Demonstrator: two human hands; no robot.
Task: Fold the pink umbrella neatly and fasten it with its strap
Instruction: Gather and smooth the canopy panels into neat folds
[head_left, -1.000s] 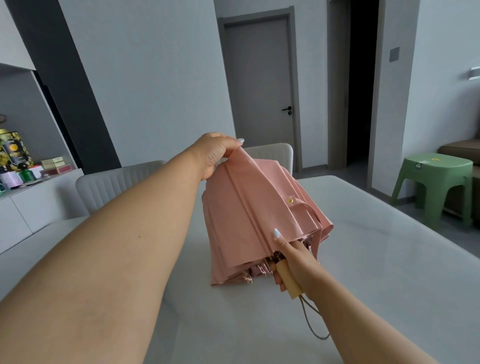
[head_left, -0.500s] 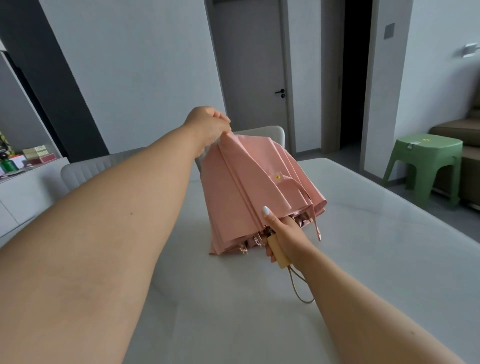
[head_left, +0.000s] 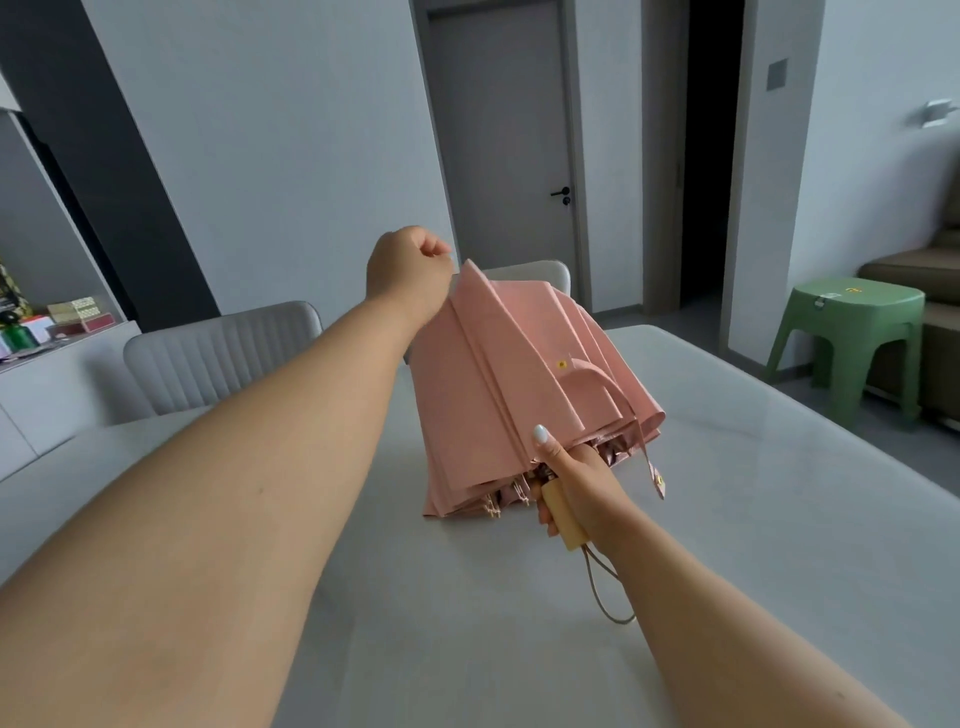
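Pleats on the pink umbrella (head_left: 498, 374) are hanging loose; right hand (head_left: 576, 483) is gripping its wooden handle (head_left: 563, 517), left hand (head_left: 408, 270) is pinching the tip, strap (head_left: 618, 405) is dangling unfastened.

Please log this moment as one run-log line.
left hand: grips canopy top | right hand: holds handle | pink umbrella: collapsed, unfolded | strap: dangling, unfastened

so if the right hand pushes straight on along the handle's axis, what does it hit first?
Right hand meets the pink umbrella canopy folds immediately; its thumb already rests on them.
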